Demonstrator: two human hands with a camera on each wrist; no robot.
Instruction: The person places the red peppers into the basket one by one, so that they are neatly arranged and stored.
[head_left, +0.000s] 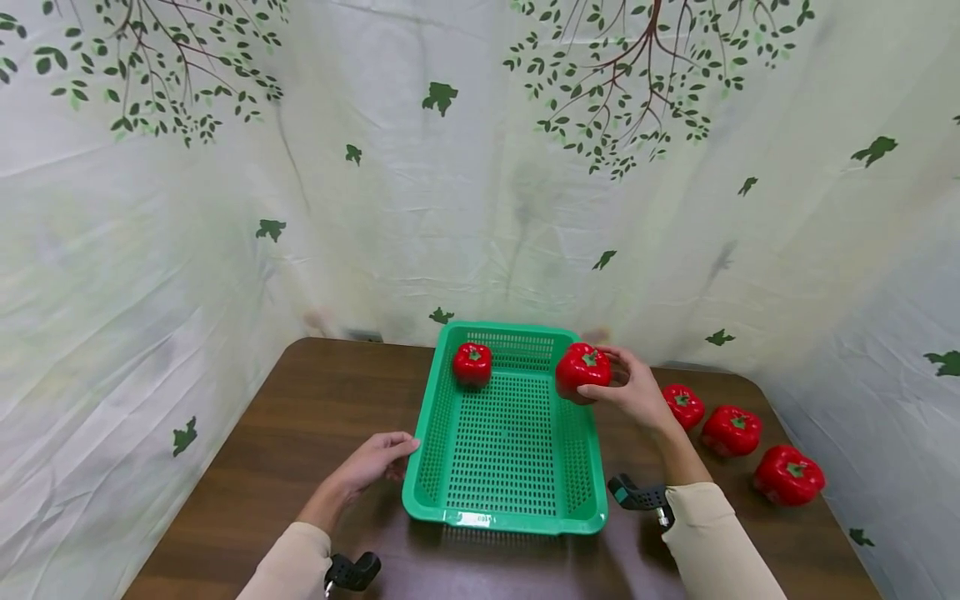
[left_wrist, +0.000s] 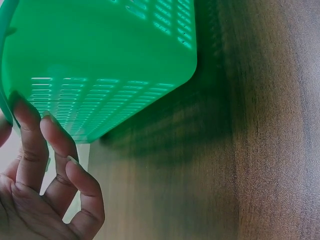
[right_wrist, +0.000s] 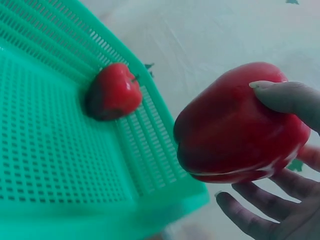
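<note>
A green plastic basket (head_left: pixel 502 433) with perforated walls stands on the table. My left hand (head_left: pixel 378 458) pinches its left rim; in the left wrist view the fingers (left_wrist: pixel 32 150) curl at the rim beside the outer wall (left_wrist: pixel 100 55). My right hand (head_left: pixel 633 387) holds a red bell pepper (head_left: pixel 583 372) over the basket's right rim, thumb on one side and fingers on the other. That pepper (right_wrist: pixel 235 125) hangs clear of the rim in the right wrist view. Another red bell pepper (head_left: pixel 472 365) sits inside the basket's far left corner.
Three more red bell peppers lie on the table to the right: one (head_left: pixel 682 406) partly behind my right wrist, a middle one (head_left: pixel 731 431) and a near one (head_left: pixel 789 476). The brown wooden table (head_left: pixel 300 417) backs onto a leaf-printed curtain (head_left: pixel 480 208).
</note>
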